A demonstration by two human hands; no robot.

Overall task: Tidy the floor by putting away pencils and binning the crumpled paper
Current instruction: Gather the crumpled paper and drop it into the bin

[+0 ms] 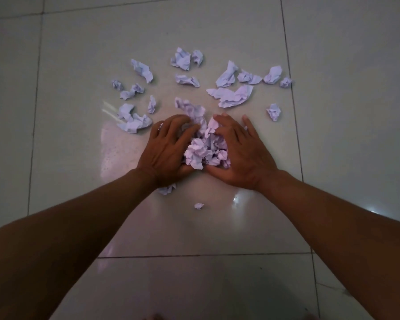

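Now, paper: I judge the paper pile [204, 148] light, springy; scoop from both sides.
Hands: left hand [169, 148] and right hand [240, 153], fingers curled, cup it.

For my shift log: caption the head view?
Left hand and right hand gather crumpled paper on the floor.
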